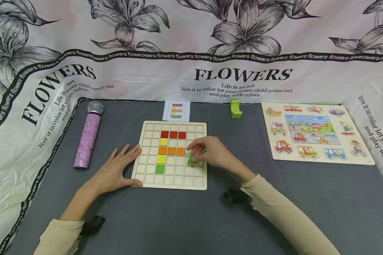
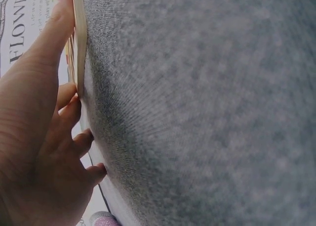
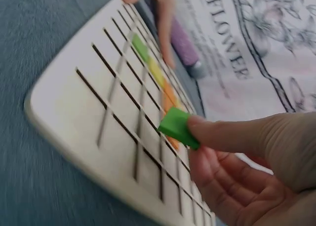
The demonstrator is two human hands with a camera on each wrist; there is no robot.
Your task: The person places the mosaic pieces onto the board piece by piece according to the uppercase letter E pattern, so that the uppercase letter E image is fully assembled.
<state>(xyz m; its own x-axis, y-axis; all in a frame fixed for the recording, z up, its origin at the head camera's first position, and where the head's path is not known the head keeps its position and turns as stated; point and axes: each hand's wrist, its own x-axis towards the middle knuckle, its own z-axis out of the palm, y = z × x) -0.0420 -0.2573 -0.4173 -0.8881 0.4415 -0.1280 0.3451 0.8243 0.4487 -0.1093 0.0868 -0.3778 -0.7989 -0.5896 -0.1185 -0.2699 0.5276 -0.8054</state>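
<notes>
A square wooden grid board [image 1: 178, 180] lies on the grey cloth. Red tiles [image 1: 173, 134] fill part of an upper row, with a yellow tile [image 1: 163, 142] below them, then a row of orange tiles [image 1: 171, 151], another yellow tile [image 1: 161, 159] and a green tile [image 1: 160, 169]. My left hand [image 1: 117, 170] spreads along the board's left edge, thumb on the lower left corner and fingertips at the side. Over the board's right part, my right hand [image 1: 210, 150] pinches a green tile [image 3: 177, 127] between thumb and fingers.
A small card with a colored grid pattern [image 1: 176, 110] lies behind the board. A green block [image 1: 236, 109] stands to its right, and a wooden picture puzzle [image 1: 319, 134] lies farther right. On the left is a glittery pink microphone [image 1: 87, 138]. Flower-printed cloth [image 1: 140, 78] borders the back.
</notes>
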